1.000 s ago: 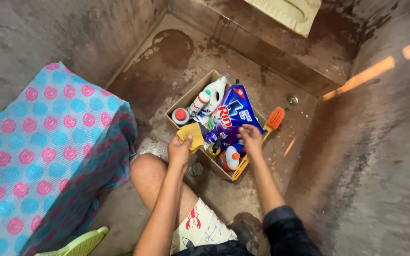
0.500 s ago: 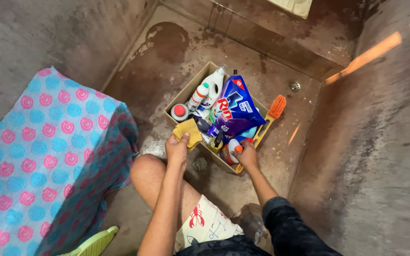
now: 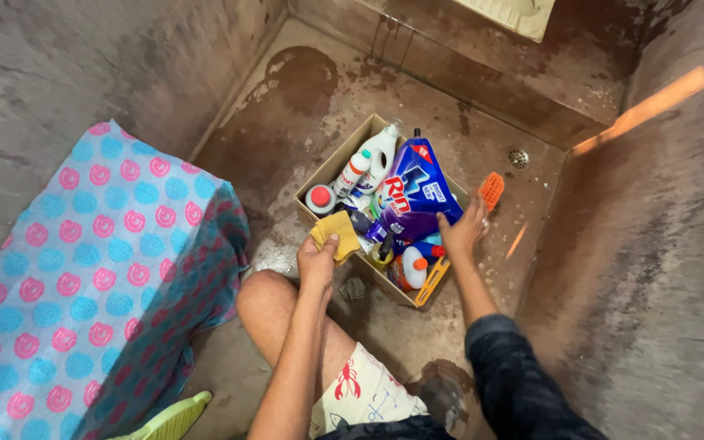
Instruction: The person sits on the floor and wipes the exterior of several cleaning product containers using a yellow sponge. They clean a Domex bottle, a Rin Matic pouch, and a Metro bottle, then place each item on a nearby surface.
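Cardboard box [image 3: 332, 167] on a wet concrete floor [image 3: 303, 90], crammed with cleaning goods: blue pouch [image 3: 417, 191] in the middle, white bottles [image 3: 372, 159] behind it, red-capped jar [image 3: 320, 198] at the box's left wall. Left hand [image 3: 318, 262] at the box's near-left corner, fingers closed, pinching a yellow cloth [image 3: 336, 232]. Right hand [image 3: 464, 232] at the box's right rim, curled on the yellow handle [image 3: 435, 281] of an orange brush [image 3: 491, 190]; whether fully clamped, cannot tell. Judged best: firm grip low on the handle, straight lift clear of the pouch, cloth kept bunched away from the bottles. Left of the box, a dotted blue-pink cover [image 3: 83, 269].
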